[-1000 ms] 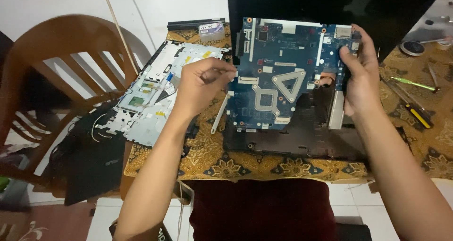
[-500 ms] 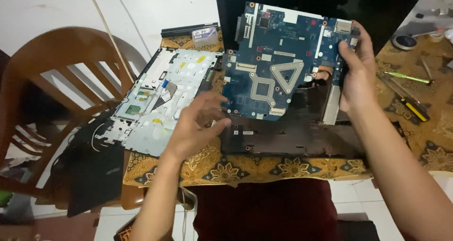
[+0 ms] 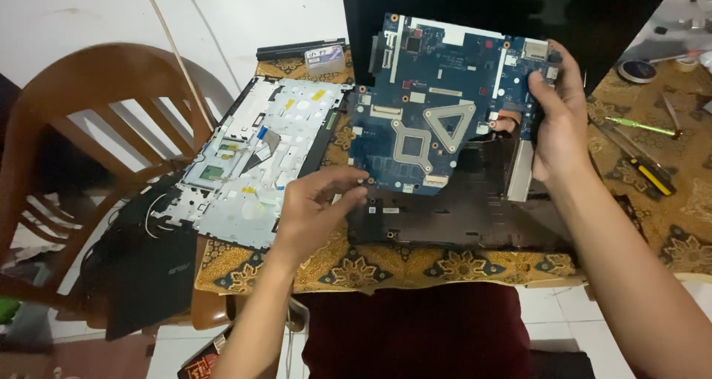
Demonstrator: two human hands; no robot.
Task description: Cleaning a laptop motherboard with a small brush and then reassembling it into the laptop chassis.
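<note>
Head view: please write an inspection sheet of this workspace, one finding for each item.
Surface: table under patterned brown-gold cloth.
Job's things: blue motherboard tilted up above black laptop base.
Clutter: silver palmrest frame at left; screwdrivers at right; black battery behind.
Grippers: right hand grips the motherboard's right edge; left hand at its lower left corner, contact unclear.
Cables: thin wires by the frame.
Surroundings: wooden chair, white wall, tiled floor.

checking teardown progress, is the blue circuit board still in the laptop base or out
Out. The right hand holds the blue circuit board tilted up above the black laptop base; the left hand touches its lower corner.
</note>
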